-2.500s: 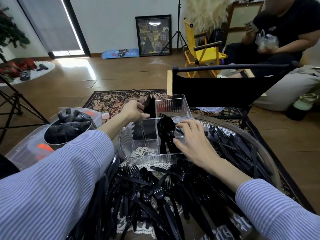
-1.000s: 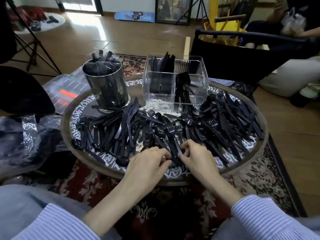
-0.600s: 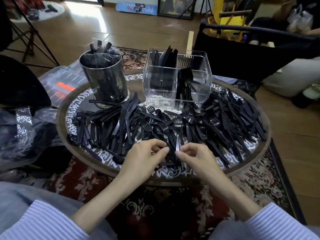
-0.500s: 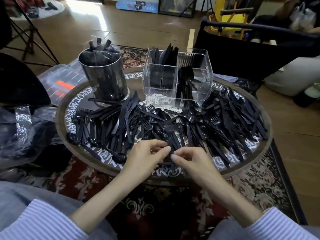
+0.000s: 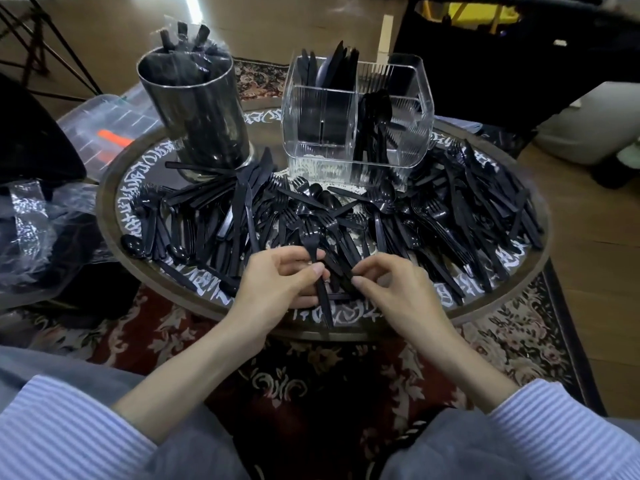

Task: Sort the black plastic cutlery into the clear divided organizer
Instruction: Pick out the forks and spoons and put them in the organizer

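Round glass-topped table (image 5: 114,188): a black plastic fork (image 5: 313,258) is pinched by the left hand (image 5: 277,282); pile cutlery is pinched by the right hand (image 5: 391,289).

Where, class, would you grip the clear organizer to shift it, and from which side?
Grip the clear organizer by its bare near-left wall and rim, reaching from the near side over the loose cutlery. Its straight upright walls suit this; cutlery handles stick up at the back.

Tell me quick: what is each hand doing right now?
Left hand: pinching a black fork by its handle.
Right hand: fingers curled onto cutlery in the pile; a firm grip cannot be told.
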